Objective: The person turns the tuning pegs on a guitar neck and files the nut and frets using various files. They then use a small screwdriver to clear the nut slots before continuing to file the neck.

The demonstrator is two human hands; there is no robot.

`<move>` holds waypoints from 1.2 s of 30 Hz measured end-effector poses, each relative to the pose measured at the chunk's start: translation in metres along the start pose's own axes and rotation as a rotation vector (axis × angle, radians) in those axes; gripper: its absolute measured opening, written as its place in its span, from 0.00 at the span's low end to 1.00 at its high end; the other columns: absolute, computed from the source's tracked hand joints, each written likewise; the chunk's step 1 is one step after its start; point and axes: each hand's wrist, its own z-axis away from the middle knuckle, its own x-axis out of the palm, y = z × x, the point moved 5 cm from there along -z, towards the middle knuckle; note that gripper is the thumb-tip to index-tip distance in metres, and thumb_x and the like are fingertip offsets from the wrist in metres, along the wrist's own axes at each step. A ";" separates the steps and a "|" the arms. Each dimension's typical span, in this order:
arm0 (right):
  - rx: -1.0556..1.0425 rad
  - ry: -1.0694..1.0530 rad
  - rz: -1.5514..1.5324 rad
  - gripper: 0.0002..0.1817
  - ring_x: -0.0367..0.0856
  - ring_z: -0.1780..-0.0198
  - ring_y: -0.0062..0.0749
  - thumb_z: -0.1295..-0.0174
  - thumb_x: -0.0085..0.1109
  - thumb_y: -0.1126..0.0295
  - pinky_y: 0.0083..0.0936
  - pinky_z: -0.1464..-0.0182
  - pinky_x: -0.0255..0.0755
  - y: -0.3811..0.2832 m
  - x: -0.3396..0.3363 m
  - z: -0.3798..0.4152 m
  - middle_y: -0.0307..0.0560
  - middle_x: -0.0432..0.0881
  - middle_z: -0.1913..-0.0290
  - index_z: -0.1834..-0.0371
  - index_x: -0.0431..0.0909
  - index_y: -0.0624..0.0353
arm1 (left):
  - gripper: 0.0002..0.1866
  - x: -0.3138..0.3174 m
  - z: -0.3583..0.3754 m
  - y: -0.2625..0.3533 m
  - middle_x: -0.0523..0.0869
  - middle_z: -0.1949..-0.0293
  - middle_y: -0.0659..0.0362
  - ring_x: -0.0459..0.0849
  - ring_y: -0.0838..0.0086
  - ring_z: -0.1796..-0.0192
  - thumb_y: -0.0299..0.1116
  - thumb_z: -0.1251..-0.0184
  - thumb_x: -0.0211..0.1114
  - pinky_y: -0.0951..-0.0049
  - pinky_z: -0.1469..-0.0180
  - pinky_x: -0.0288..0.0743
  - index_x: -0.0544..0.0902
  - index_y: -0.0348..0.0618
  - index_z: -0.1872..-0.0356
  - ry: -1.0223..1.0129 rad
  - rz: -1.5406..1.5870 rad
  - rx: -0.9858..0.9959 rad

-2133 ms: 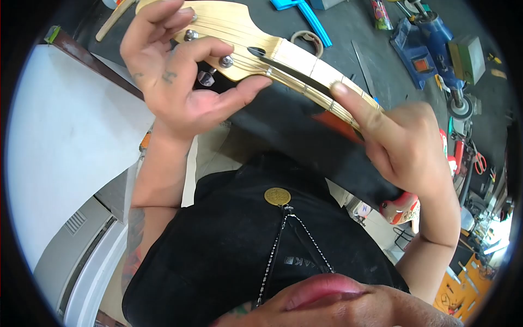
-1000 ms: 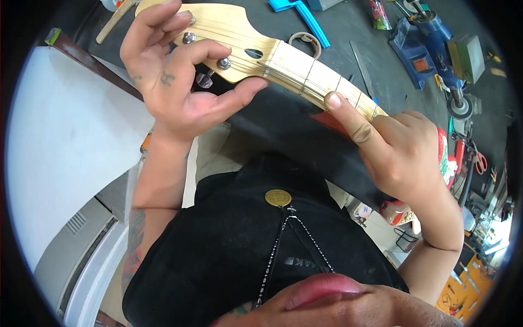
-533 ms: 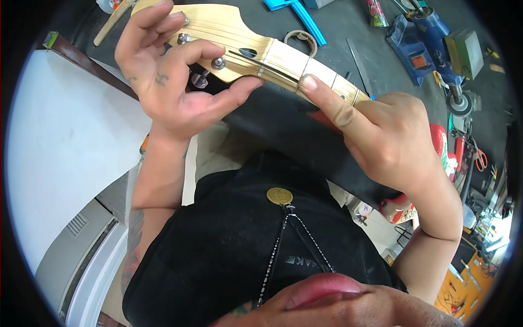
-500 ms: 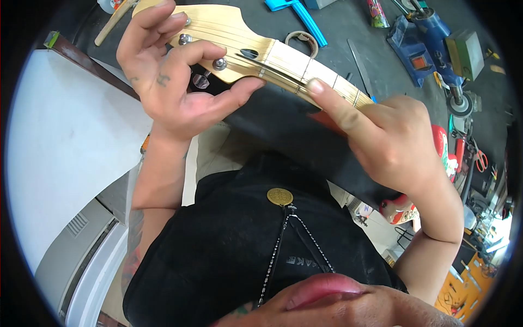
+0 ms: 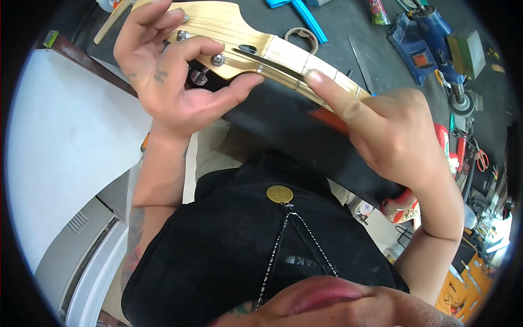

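Observation:
A pale wooden guitar headstock (image 5: 229, 27) with metal tuners and strings runs at a slant into the fretted neck (image 5: 294, 56). My left hand (image 5: 174, 82) is around the headstock's near edge, index finger bent by a tuner post (image 5: 217, 60) and thumb by the neck edge. A thin dark strip (image 5: 272, 65) lies along the strings across the nut area. My right hand (image 5: 392, 128) has its index fingertip on the strip's far end, its other fingers folded under. What those fingers grip is hidden. A reddish-brown piece (image 5: 329, 120) shows below the neck.
On the dark bench lie a roll of tape (image 5: 301, 41), a blue tool (image 5: 305, 22), a thin pointed blade (image 5: 360, 62) and a blue vise (image 5: 417, 46). Red-handled scissors (image 5: 481, 160) are at right. A white panel (image 5: 71, 147) stands at left.
The dark strip shows broader above the strings than before. My right hand has shifted slightly up and left. My left hand keeps nearly the same place at the headstock.

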 end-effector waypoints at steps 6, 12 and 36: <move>0.037 -0.062 -0.082 0.46 0.73 0.81 0.42 0.47 0.69 0.81 0.42 0.73 0.63 0.008 -0.004 0.007 0.43 0.70 0.82 0.17 0.83 0.55 | 0.31 -0.001 -0.002 0.003 0.70 0.23 0.48 0.82 0.61 0.27 0.51 0.52 0.99 0.62 0.26 0.80 0.91 0.44 0.54 -0.002 -0.013 0.040; -0.019 0.005 -0.037 0.45 0.75 0.81 0.44 0.46 0.68 0.82 0.42 0.73 0.66 0.003 -0.004 0.000 0.43 0.70 0.82 0.17 0.83 0.54 | 0.31 -0.001 -0.001 0.001 0.70 0.23 0.48 0.81 0.61 0.27 0.49 0.51 0.99 0.62 0.26 0.80 0.91 0.44 0.54 0.007 0.029 0.028; 0.021 0.015 -0.073 0.44 0.75 0.80 0.44 0.46 0.69 0.81 0.42 0.72 0.65 0.007 -0.003 -0.004 0.44 0.69 0.81 0.18 0.84 0.53 | 0.31 0.000 0.000 0.000 0.70 0.23 0.48 0.81 0.60 0.27 0.49 0.52 0.99 0.62 0.26 0.80 0.91 0.43 0.55 -0.007 0.015 0.024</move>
